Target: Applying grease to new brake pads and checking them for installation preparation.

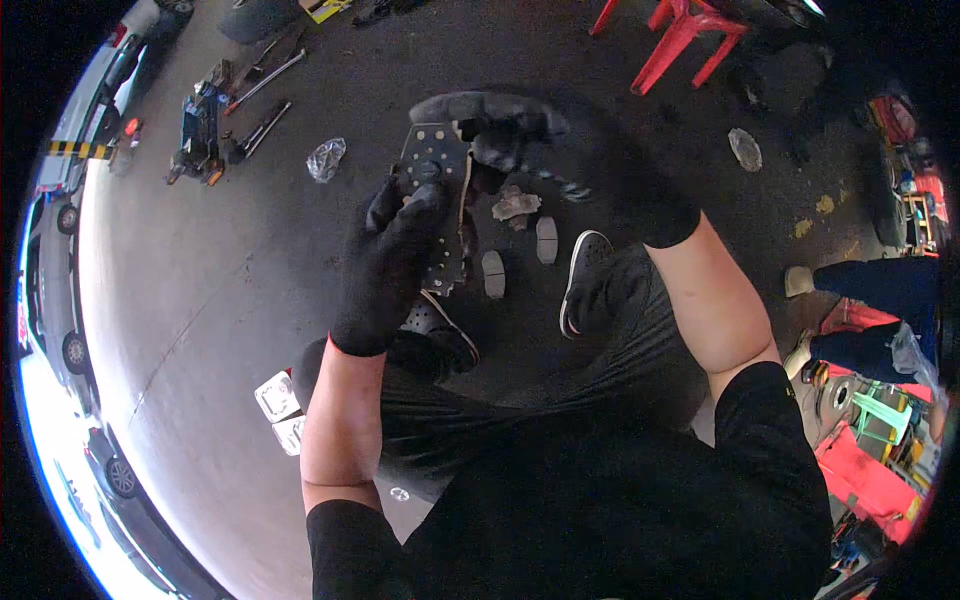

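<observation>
My left hand (385, 265), in a black knit glove, is closed on a dark flat piece (428, 155) with rows of pale round dots and a thin tan edge. Its thumb lies across the face of the piece, and its kind is not clear. My right hand (540, 150), gloved alike, is at the upper right of this piece. Motion blurs its fingers, so its grip does not show. On the floor beneath lie two small brake pads, one greyish pad (493, 275) and another pad (546, 240). Beside them is a crumpled clear wrapper (516, 204).
A floor jack (203, 125) and metal bars (265, 82) lie at the far left. Crumpled clear plastic (326, 160) sits nearer. A red plastic stool (690, 35) stands at the back. Another person's legs (870, 280) show at right, near a green stool (880, 415).
</observation>
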